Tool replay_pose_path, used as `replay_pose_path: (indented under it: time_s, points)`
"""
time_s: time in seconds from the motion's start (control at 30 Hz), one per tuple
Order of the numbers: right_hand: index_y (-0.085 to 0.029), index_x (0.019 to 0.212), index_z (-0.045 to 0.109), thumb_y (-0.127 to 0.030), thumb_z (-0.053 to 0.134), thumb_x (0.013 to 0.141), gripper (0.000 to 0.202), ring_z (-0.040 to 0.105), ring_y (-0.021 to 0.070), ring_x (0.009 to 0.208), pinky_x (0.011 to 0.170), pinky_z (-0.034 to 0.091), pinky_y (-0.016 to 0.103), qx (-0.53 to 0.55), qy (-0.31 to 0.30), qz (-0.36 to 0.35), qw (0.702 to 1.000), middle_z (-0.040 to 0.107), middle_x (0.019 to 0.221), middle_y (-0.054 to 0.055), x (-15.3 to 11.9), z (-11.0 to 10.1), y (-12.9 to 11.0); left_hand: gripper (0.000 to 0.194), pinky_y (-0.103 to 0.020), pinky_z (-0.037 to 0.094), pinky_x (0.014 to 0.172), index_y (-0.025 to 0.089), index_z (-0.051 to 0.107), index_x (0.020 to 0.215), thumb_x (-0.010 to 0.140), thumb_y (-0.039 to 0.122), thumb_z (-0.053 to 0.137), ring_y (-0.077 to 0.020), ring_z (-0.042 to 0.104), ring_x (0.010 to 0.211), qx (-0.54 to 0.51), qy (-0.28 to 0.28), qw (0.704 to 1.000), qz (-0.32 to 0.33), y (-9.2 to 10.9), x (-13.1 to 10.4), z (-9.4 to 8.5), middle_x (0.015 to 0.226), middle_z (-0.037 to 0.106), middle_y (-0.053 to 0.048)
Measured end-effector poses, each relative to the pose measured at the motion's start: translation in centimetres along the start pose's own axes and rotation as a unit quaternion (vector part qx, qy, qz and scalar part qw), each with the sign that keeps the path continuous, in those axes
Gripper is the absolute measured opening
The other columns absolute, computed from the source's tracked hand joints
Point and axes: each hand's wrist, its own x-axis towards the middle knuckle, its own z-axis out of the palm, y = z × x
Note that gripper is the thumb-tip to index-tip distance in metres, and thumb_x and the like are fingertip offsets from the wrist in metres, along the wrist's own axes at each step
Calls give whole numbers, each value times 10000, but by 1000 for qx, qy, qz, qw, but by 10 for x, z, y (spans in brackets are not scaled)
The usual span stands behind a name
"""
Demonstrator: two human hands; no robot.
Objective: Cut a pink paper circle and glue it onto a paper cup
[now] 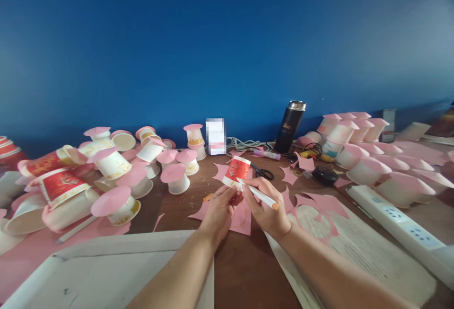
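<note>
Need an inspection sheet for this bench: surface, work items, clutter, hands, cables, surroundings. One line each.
Surface: brown table, partly covered by a white sheet and printed papers.
Work items: red cup, tilted; white pen, one end at the cup's lower edge.
Clutter: pink scraps around the work, scissors beyond it, pink-topped cups massed on both sides.
Hands: left hand has its fingers at the cup's lower edge; right hand grips the pen.
Cables: white cables near the wall; power strip at right.
Surroundings: blue wall, black bottle standing before it.
</note>
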Motion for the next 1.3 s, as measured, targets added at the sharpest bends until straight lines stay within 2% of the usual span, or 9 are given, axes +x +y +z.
replay_pose_path:
  time_s: [0.4, 1.0, 1.13, 1.3]
  points:
    - [-200, 972, 604, -176, 563, 879, 104, 607, 158, 722, 681, 482, 289, -6, -9, 2, 1000, 635, 793, 26, 0, -1, 1, 69, -189, 481, 706, 159, 706, 710, 698, 205, 755, -81, 583, 671, -16, 19, 1000, -3, 0, 2, 0, 700, 638, 0]
    - [-205, 984, 607, -186, 566, 873, 120, 614, 160, 746, 693, 489, 289, 3, -6, 4, 1000, 645, 821, 33, -1, -2, 3, 175, -212, 487, 685, 124, 679, 798, 680, 212, 773, -83, 595, 659, -49, 42, 998, -14, 2, 3, -3, 730, 649, -12]
    - [-210, 991, 605, -199, 555, 879, 123, 619, 165, 750, 693, 496, 297, 3, -10, 5, 1000, 649, 825, 40, -1, -2, 3, 156, -217, 496, 678, 115, 674, 826, 706, 184, 746, -83, 602, 660, -59, 43, 997, -15, 4, 2, -2, 757, 660, -20]
    - [-208, 988, 607, -201, 550, 885, 118, 611, 158, 738, 693, 497, 293, 2, -13, 8, 1000, 641, 815, 36, -1, -3, 2, 90, -206, 500, 658, 109, 660, 776, 724, 151, 720, -81, 597, 632, -80, 71, 994, -25, 5, 3, -1, 696, 644, -17]
